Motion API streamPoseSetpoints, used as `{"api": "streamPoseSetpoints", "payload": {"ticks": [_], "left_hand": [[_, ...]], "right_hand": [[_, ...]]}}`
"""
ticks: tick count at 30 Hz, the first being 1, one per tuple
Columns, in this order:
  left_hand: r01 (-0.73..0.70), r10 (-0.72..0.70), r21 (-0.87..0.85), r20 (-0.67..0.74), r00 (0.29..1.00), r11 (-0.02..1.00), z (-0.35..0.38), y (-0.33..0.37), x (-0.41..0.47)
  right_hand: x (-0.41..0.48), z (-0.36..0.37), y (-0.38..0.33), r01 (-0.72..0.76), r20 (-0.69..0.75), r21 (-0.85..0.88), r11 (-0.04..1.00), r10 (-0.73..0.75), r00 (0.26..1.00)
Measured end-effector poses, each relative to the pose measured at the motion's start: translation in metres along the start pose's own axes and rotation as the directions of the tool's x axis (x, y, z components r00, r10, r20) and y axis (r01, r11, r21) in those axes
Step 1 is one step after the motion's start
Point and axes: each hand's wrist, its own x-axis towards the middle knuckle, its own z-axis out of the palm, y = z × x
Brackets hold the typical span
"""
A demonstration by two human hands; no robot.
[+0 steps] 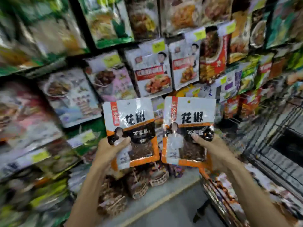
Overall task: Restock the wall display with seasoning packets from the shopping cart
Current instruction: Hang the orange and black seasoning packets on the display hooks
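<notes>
Two matching seasoning packets, white on top with an orange border and a dark window, are held up side by side in front of the wall display. My left hand grips the left packet at its lower left, thumb across the front. My right hand grips the right packet at its lower right, thumb on the dark band. Both packets stand upright, hang holes at the top. The shopping cart sits at the lower right with more orange-edged packets in it.
Rows of hanging packets with yellow price tags cover the wall from left to right. Dark wire shelving stands at the right. Small baskets of brown goods sit low below the packets. A strip of grey floor runs between them and the cart.
</notes>
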Motion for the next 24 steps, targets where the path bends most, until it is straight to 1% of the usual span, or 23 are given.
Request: {"api": "streamPoseSetpoints", "payload": {"ticks": [3,5,8,10,13,16,19,22,24], "left_hand": [[-0.031,0.024,-0.043,-0.149,0.989,0.999,-0.077,0.011,-0.028],[-0.049,0.038,-0.042,-0.236,0.971,0.998,-0.130,0.014,-0.048],[-0.096,0.052,-0.106,-0.358,0.932,0.990,-0.210,0.014,-0.076],[-0.146,0.088,-0.104,-0.427,0.900,0.984,-0.262,0.012,-0.094],[-0.162,0.111,-0.065,-0.485,0.867,0.985,-0.341,0.003,-0.117],[-0.179,0.117,-0.067,-0.528,0.841,0.982,-0.415,-0.007,-0.131],[-0.180,0.132,-0.026,-0.579,0.804,0.983,-0.478,-0.015,-0.138],[-0.177,0.142,-0.004,-0.581,0.801,0.984,-0.525,-0.022,-0.135],[-0.186,0.148,-0.008,-0.573,0.806,0.982,-0.548,-0.025,-0.129]], "right_hand": [[0.002,0.078,-0.022,0.053,0.213,-0.030,0.998,-0.046,0.976],[-0.003,0.133,-0.031,0.065,0.340,-0.053,0.996,-0.044,0.940],[-0.021,0.219,-0.034,0.068,0.462,-0.055,0.996,-0.035,0.886],[-0.035,0.275,-0.030,0.065,0.527,-0.018,0.998,-0.046,0.849],[-0.059,0.360,-0.021,0.063,0.567,-0.008,0.998,-0.047,0.822],[-0.078,0.437,-0.008,0.045,0.598,0.052,0.998,-0.067,0.799],[-0.092,0.502,0.000,-0.004,0.617,0.028,1.000,-0.013,0.787],[-0.094,0.552,0.002,-0.016,0.631,0.051,0.999,-0.020,0.776],[-0.094,0.576,0.003,-0.017,0.601,0.039,0.999,-0.010,0.799]]}}
